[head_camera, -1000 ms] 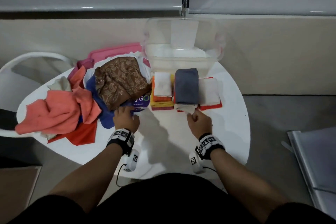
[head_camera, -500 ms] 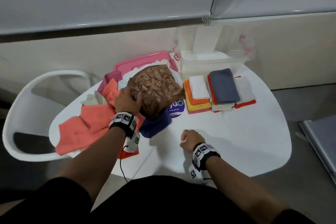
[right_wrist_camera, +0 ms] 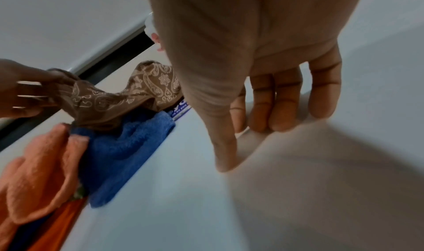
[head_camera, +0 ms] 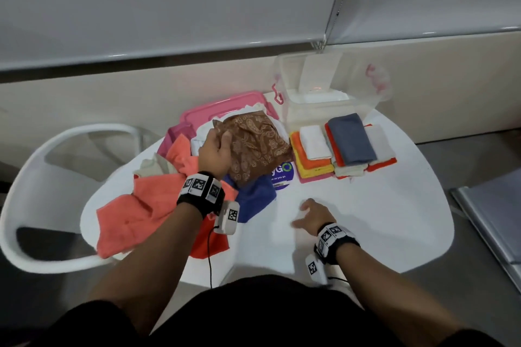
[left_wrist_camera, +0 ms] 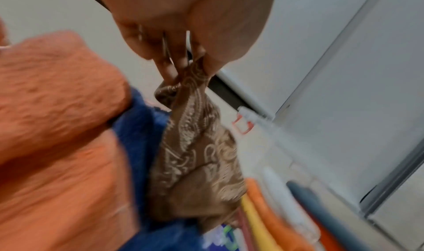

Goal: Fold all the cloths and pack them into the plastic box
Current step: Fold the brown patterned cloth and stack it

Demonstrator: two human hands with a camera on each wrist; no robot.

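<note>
My left hand [head_camera: 215, 149] [left_wrist_camera: 183, 62] pinches a corner of the brown paisley cloth [head_camera: 253, 146] [left_wrist_camera: 197, 160] [right_wrist_camera: 110, 99], which lies on top of the unfolded pile. Under it lie a blue towel [head_camera: 253, 197] [right_wrist_camera: 119, 149] and coral towels [head_camera: 146, 205] [left_wrist_camera: 52, 128]. My right hand [head_camera: 310, 217] [right_wrist_camera: 263, 128] rests open with its fingertips on the white table [head_camera: 366, 220], holding nothing. Folded cloths [head_camera: 341, 146] are stacked in front of the clear plastic box [head_camera: 324, 93] at the table's far edge.
A pink lid [head_camera: 225, 107] lies behind the pile. A white chair [head_camera: 56, 177] stands to the left of the table. A purple sticker [head_camera: 282, 175] shows on the tabletop. A grey panel [head_camera: 496, 220] lies on the floor at right.
My left hand moved from the blue towel's edge up onto the paisley cloth and took hold of its corner. My right hand left the folded stack, drew back and opened onto the table.
</note>
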